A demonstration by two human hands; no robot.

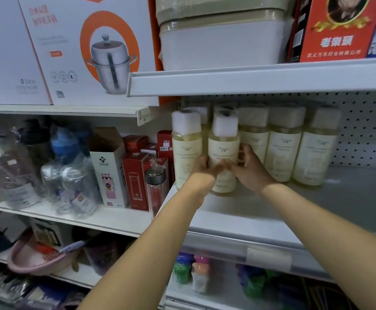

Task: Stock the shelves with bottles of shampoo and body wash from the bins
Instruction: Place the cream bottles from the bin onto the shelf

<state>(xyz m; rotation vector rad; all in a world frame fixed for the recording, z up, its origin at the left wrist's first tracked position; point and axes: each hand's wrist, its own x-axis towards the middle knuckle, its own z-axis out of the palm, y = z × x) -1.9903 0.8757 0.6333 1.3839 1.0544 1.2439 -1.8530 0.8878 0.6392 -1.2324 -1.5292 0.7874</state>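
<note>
On the grey store shelf, a pale bottle is held upright by the left hand and the right hand, both curled round it, likely so it is lined up beside the other bottles.

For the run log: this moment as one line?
phase: shelving | left hand: grips bottle | right hand: grips same bottle | bottle: upright on shelf | neighbours: matching bottles alongside

The left hand and right hand are gripping a pale yellow bottle standing on the shelf; matching bottles are standing at its 3 and 9 o'clock.
</note>
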